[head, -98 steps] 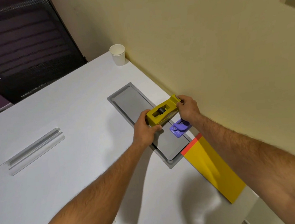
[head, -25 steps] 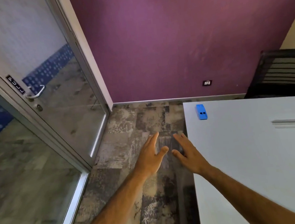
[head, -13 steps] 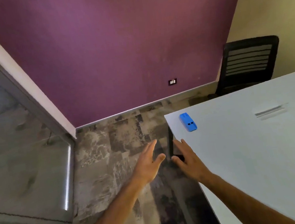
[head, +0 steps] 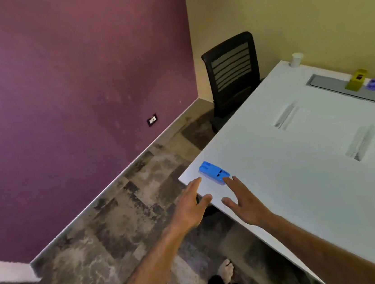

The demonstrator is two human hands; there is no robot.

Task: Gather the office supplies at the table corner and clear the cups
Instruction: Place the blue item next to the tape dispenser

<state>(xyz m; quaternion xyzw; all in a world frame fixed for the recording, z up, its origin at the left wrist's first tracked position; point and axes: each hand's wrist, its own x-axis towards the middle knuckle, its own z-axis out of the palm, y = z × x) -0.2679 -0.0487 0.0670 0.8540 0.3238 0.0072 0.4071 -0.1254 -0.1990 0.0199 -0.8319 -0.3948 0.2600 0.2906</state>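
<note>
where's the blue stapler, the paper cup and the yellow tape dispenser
blue stapler [head: 214, 172]: head view, middle of its top face.
paper cup [head: 296, 60]: head view, its side wall, at the far table corner.
yellow tape dispenser [head: 355, 80]: head view, centre of its body, by the wall.

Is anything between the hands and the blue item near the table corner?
Nothing visible. Both the left hand and right hand are open and empty, just short of the blue item; only bare table lies between.
</note>
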